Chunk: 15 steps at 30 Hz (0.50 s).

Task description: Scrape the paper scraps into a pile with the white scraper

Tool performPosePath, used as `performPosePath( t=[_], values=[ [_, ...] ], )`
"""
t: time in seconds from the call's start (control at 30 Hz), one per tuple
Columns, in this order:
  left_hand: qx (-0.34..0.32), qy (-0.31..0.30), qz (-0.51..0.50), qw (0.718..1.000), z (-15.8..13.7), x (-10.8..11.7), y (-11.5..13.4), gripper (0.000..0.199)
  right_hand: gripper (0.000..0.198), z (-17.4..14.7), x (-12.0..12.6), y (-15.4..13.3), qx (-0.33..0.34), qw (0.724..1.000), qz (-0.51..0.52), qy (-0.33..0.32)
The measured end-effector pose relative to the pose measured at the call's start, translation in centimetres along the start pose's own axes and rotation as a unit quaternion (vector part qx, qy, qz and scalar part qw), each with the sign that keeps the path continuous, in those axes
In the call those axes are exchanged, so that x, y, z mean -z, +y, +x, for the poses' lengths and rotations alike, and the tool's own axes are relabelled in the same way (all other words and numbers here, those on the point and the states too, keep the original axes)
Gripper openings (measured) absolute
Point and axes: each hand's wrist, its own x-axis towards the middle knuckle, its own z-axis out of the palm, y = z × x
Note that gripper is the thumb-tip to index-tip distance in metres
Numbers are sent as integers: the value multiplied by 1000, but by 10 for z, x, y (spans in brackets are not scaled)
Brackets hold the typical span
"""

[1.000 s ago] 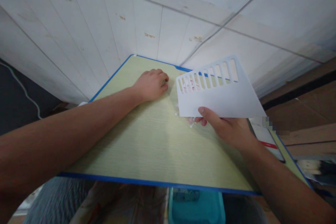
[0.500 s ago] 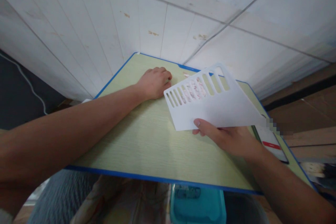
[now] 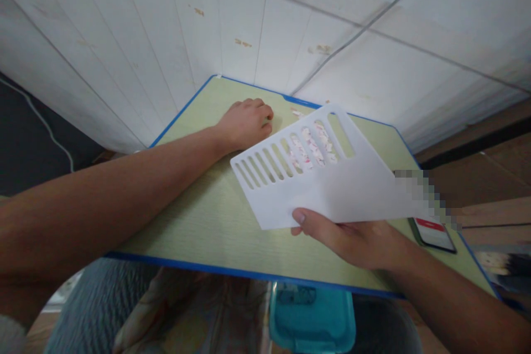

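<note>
- Where my right hand [image 3: 348, 238] meets the near edge of the white slotted sheet [image 3: 307, 182], my thumb lies on top and my fingertips curl underneath, pinching it between them.
- My right forearm comes in from the lower right, the thumb pointing left and slightly away from me.
- That solid near band, free of cutouts, seems the best place to take hold; I judge the sheet light, fairly stiff, and smooth enough to slip if the pinch loosens. Whether it is plastic or card I can't tell.
- Held over the middle of the tabletop [image 3: 186, 215], it has its near edge raised by my fingers; I can't tell whether the far edge touches down.
- Farther in, the slots grow larger from left to right. The narrow bars between them look like the weakest part, better left unpressed. Pink-flecked white scraps [image 3: 313, 146] show through several slots.
- Just behind the sheet's left side, my left hand [image 3: 246, 121] rests on the tabletop, back upward, fingers loosely curled, arm stretched in from the left. Whether anything is tucked inside it, I can't tell.
</note>
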Motion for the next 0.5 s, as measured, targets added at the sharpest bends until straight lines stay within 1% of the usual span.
performPosePath(
  t=[0.07, 0.13, 0.33, 0.5],
  values=[
    [-4, 0, 5, 1000, -1, 1, 1, 47, 27, 1, -1, 1, 2, 1000, 1, 18],
    [-5, -4, 8, 1000, -1, 2, 2, 47, 25, 1, -1, 1, 5, 1000, -3, 18],
    [-5, 3, 2, 1000, 3, -3, -2, 46, 31, -2, -2, -8, 9, 999, -16, -39],
    [6, 14, 18, 1000, 5, -9, -2, 47, 28, 0, -3, -20, 30, 998, -7, -47]
  ],
)
